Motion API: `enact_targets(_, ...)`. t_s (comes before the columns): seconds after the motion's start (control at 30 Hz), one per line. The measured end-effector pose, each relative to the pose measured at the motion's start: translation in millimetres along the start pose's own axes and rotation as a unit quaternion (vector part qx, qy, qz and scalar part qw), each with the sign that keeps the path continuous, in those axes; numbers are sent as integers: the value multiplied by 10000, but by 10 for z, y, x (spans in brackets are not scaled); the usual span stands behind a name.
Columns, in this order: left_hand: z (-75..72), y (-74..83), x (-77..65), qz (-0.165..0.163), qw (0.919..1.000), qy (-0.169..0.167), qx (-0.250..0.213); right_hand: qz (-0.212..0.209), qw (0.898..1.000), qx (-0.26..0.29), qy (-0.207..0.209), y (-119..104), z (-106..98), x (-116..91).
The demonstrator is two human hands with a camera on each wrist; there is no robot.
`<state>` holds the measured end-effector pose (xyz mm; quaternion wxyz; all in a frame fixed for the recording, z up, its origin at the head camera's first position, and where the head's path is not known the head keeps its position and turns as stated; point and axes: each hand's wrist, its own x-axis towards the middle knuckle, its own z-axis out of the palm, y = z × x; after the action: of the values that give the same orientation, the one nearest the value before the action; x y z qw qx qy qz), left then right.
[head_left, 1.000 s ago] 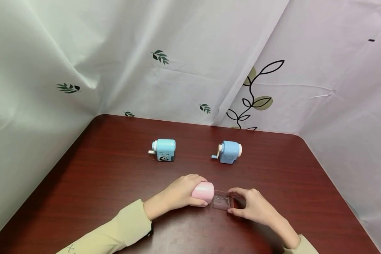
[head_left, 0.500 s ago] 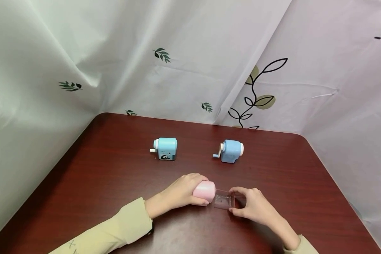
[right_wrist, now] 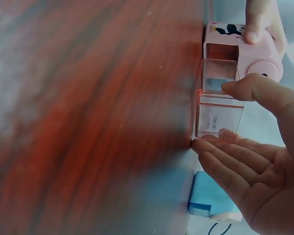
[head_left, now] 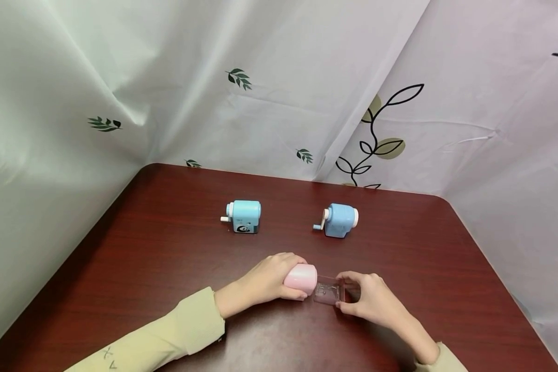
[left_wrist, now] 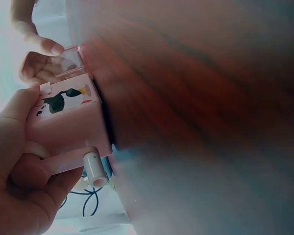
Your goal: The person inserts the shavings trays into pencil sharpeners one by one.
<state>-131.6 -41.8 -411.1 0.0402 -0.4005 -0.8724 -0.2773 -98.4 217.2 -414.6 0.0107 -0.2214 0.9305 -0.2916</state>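
Observation:
My left hand (head_left: pixel 272 279) grips a pink crank pencil sharpener (head_left: pixel 301 279) by its crank end, low over the table. In the left wrist view its printed side (left_wrist: pixel 68 100) and the white crank knob (left_wrist: pixel 96 170) show. Between thumb and fingers, my right hand (head_left: pixel 372 299) holds the clear plastic shavings drawer (head_left: pixel 327 293) by its outer end. The right wrist view shows the drawer (right_wrist: pixel 218 117) lined up with the opening (right_wrist: pixel 222 51) in the sharpener's body, its inner end right at that opening.
Farther back on the dark red wooden table (head_left: pixel 176 217) stand a turquoise sharpener (head_left: pixel 245 216) at left and a blue sharpener (head_left: pixel 340 220) at right, each with a crank. A white patterned curtain (head_left: pixel 269 119) hangs along the table's far edge.
The whole head view has shifted slightly, with the table things now a little higher and farther right. Both hands keep their hold on the sharpener and the drawer, with little visible movement between them.

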Motion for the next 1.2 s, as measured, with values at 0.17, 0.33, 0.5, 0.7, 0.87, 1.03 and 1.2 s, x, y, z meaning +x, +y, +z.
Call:
enact_targets(0.17,-3,2,0,-28,10000,-49,9,31,9997,198,-159,-25,10,32)
enact_targets(0.33,-7,12,3,-35,10000,-86,23,54,9993,267,-251,-51,17,62)
enact_targets(0.5,4,10,8,-33,9999,-107,28,31,9992,287,-272,-61,36,76)
enact_targets(0.7,14,9,0,-71,9999,-135,10,-30,9990,344,-288,-65,59,91)
enact_targets(0.87,17,3,-5,-93,9999,-138,32,-104,9989,381,-256,-74,67,98)
enact_targets(1.03,6,2,-10,-120,9998,-145,20,-153,9987,420,-232,-79,82,113)
enact_targets(1.2,-7,9,-10,-55,9998,-165,53,-232,9984,434,-262,-85,97,152)
